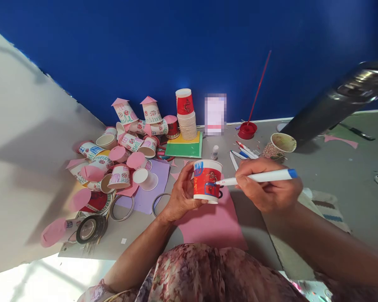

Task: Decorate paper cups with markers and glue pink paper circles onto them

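Red-and-white paper cup (201, 188), upright with a slight tilt, is held above the middle of the near edge of the grey surface (359, 188), over a large pink paper sheet (214, 228). The left hand (180, 197) has its fingers curled part-way closed around the cup's left side, the thumb near its base. The right hand (267, 195) has its fingers pinched closed on a white marker with a blue end (283, 174), the tip at the cup's printed side.

Blue marks show near the rim and as a squarish outline lower down; the outline looks partly drawn. No pink paper piece is on this cup, whereas many cups heaped towards the surface's left edge, such as a white cup with a pink cone top (151, 113), carry both drawings and pink pieces. A stack of paper cups (187, 126) stands near the far edge, the visible part of its top cup without marker drawing.
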A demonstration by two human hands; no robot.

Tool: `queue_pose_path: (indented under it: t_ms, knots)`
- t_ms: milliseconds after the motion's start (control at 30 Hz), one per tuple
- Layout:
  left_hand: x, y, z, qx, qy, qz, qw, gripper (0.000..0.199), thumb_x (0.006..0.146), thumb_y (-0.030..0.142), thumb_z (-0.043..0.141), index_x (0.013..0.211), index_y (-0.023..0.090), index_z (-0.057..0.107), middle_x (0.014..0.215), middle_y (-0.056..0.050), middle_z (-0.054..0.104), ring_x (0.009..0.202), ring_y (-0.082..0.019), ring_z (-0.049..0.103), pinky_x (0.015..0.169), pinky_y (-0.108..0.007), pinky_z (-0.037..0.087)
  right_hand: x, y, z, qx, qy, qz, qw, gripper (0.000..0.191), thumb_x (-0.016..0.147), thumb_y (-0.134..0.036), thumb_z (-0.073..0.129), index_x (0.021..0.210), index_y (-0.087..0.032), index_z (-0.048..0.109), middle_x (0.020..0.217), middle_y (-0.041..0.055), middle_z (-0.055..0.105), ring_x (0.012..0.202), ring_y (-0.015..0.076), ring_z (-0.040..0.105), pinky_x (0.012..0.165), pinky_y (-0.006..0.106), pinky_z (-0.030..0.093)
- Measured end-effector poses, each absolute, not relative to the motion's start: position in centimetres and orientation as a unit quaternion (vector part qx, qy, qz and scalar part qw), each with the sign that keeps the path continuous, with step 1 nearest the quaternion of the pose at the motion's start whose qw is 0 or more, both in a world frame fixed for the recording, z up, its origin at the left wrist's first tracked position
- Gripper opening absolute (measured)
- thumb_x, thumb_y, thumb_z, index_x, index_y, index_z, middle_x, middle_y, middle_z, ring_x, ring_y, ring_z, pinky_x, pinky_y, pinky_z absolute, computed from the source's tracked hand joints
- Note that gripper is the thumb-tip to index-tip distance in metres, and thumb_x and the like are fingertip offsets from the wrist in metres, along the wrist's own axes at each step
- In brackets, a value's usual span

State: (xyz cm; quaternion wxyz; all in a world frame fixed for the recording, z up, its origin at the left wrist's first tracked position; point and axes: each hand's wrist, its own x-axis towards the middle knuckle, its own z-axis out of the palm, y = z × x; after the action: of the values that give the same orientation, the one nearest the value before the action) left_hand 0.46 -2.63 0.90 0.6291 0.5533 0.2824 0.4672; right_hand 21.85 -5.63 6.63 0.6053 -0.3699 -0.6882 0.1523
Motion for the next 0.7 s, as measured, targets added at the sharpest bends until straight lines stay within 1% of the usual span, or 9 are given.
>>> queue_pose_path:
  t_ms: [133, 367, 500, 700]
  knots:
    - [0.51, -2.58, 0.79, 0.557, 0.275, 0.473, 0.625, 0.090, 0.058, 0.038, 0.098, 0.138, 0.028, 0.057, 0.139, -0.010, 0.062, 0.131, -0.032, 0.060, 0.112, -0.045, 0.049, 21.92, -5.59, 6.69, -0.370, -0.696, 0.152, 0.596, 0.012, 0.089, -0.014, 0.066, 0.082, -0.023, 0.069, 0.065, -0.0016, 0.066, 0.049, 0.0127, 0.054, 0.047, 0.029, 0.039]
    - [0.64, -2.64, 0.25, 0.565, 0.253, 0.454, 0.641, 0.091, 0.059, 0.035, 0.098, 0.140, 0.030, 0.056, 0.139, -0.010, 0.061, 0.126, -0.030, 0.063, 0.107, -0.043, 0.052, 21.44, -5.67, 6.45, -0.354, -0.716, 0.166, 0.579, 0.012, 0.088, -0.012, 0.065, 0.084, -0.022, 0.067, 0.065, -0.0018, 0.066, 0.052, 0.0130, 0.058, 0.050, 0.028, 0.043]
    - [0.45, -2.52, 0.12, 0.575, 0.263, 0.455, 0.627, 0.094, 0.060, 0.032, 0.098, 0.142, 0.029, 0.053, 0.141, -0.011, 0.061, 0.128, -0.031, 0.062, 0.108, -0.044, 0.052, 21.62, -5.69, 6.59, -0.366, -0.700, 0.150, 0.595, 0.012, 0.089, -0.013, 0.066, 0.083, -0.023, 0.068, 0.067, -0.0008, 0.068, 0.051, 0.0139, 0.058, 0.049, 0.030, 0.043]
    - [0.40, -2.53, 0.29, 0.579, 0.261, 0.449, 0.629, 0.092, 0.060, 0.033, 0.097, 0.141, 0.029, 0.053, 0.141, -0.011, 0.060, 0.127, -0.031, 0.063, 0.108, -0.044, 0.052, 21.60, -5.53, 6.32, -0.359, -0.716, 0.150, 0.580, 0.012, 0.088, -0.012, 0.066, 0.083, -0.023, 0.067, 0.064, -0.0014, 0.067, 0.050, 0.0134, 0.058, 0.048, 0.029, 0.041]
